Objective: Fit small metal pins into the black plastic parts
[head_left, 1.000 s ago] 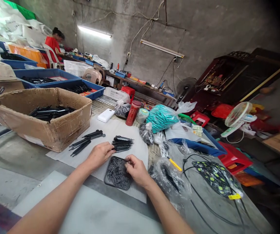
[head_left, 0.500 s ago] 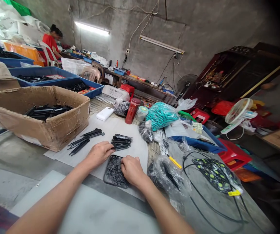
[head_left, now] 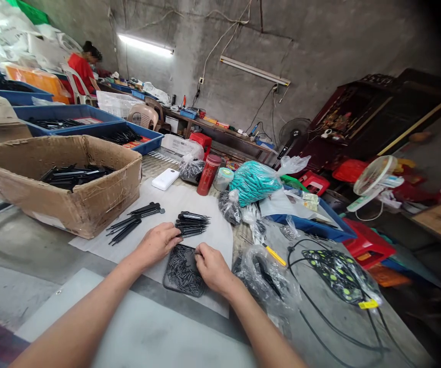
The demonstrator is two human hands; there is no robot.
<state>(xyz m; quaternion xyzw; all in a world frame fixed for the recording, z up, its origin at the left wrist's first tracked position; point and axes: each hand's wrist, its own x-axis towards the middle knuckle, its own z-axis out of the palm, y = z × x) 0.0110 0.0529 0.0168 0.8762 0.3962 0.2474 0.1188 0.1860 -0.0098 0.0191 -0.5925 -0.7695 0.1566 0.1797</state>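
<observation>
Concrete walls and cluttered benches surround our grey table [head_left: 32, 255]. Our left hand [head_left: 158, 244] rests curled beside a black tray [head_left: 182, 271] of small pins; our right hand [head_left: 213, 266] pinches one pin above that tray.

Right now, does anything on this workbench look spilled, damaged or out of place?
Nothing looks spilled. The left hand and right hand work over a tidy black tray of small dark pins. Only the cardboard box looks worn, with a torn, crumpled rim.
</observation>
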